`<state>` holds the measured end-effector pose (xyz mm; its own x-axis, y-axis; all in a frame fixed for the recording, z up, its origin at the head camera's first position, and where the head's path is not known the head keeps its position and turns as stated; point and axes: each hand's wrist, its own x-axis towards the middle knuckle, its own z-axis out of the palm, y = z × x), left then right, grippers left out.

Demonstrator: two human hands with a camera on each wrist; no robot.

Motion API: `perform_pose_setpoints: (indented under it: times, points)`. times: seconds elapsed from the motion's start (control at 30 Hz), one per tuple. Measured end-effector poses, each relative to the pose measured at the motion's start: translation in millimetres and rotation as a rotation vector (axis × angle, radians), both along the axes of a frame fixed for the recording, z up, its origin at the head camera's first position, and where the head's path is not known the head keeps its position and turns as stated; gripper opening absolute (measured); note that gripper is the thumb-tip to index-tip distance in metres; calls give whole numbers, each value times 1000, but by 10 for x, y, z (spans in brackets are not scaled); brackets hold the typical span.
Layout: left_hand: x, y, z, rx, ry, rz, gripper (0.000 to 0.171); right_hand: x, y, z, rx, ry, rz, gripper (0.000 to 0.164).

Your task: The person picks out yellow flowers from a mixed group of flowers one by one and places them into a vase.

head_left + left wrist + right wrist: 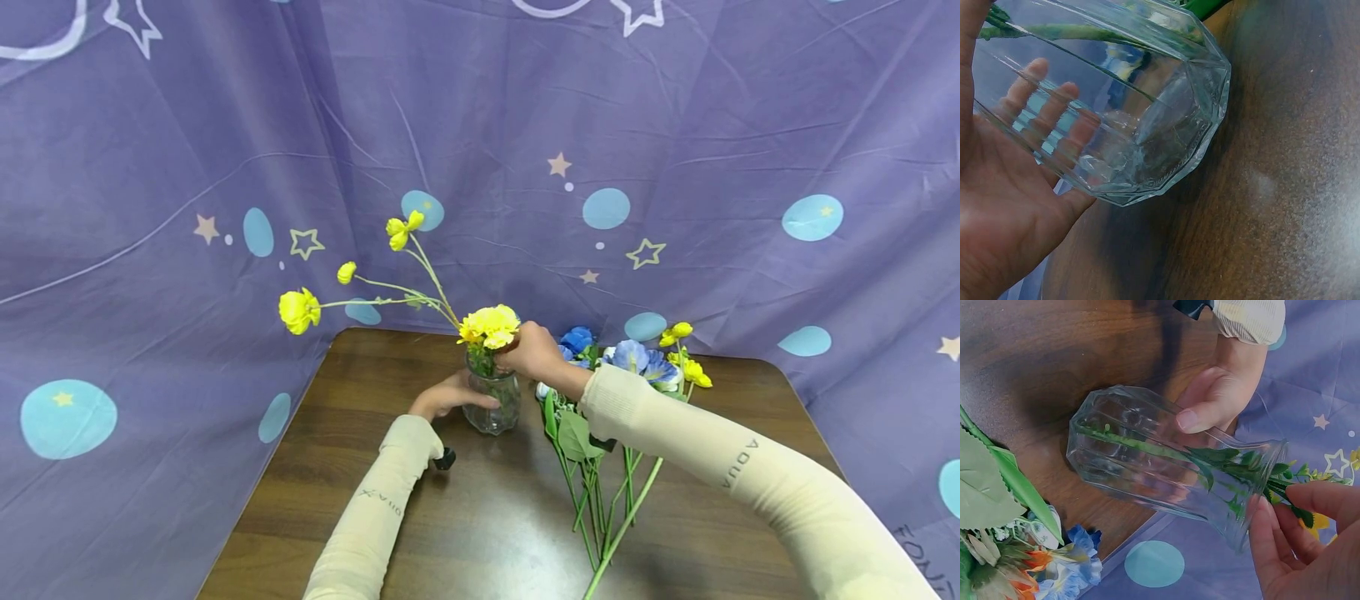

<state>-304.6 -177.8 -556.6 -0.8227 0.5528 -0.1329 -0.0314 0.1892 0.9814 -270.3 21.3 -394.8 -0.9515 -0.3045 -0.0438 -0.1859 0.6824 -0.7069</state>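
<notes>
The vase [492, 419] stands on the table [465, 517], held round its side by the left grip [452, 395]; the right grip [534, 354] pinches green stems [1277, 487] at its mouth. Yellow flowers [491, 323] spread above it — a blue-and-yellow bunch [630, 357] lies to the right.

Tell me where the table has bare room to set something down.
A bare patch of table lies in front of the vase, between the left sleeve and the loose stems. Another lies left of that sleeve, toward the table's left edge. Crowded: right of the vase, with loose flowers partly beneath the right sleeve, and its mouth, by the right hand.
</notes>
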Motion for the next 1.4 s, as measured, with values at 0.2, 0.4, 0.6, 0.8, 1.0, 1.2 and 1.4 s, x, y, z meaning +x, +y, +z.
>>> perform_pose_setpoints:
  times: [0.2,0.4,0.6,0.8,1.0,1.2,1.4]
  points:
    - [10,6,14,-5,-11,5,80,1,33,-23,-26,31,2,12]
    - [6,9,10,-10,-23,18,79,17,83,-35,-67,80,19,10]
    - [-7,10,3,-4,-17,13,78,65,183,-15,-132,63,54,9]
    - [9,13,13,-12,-23,22,78,53,248,-58,-230,127,87,15]
    - [22,7,11,-4,-31,24,80,48,253,-65,-249,162,87,38]
    - [19,2,11,3,-26,17,80,72,240,-74,-258,135,113,26]
    - [28,5,14,-6,0,7,80,90,222,-96,-213,152,129,10]
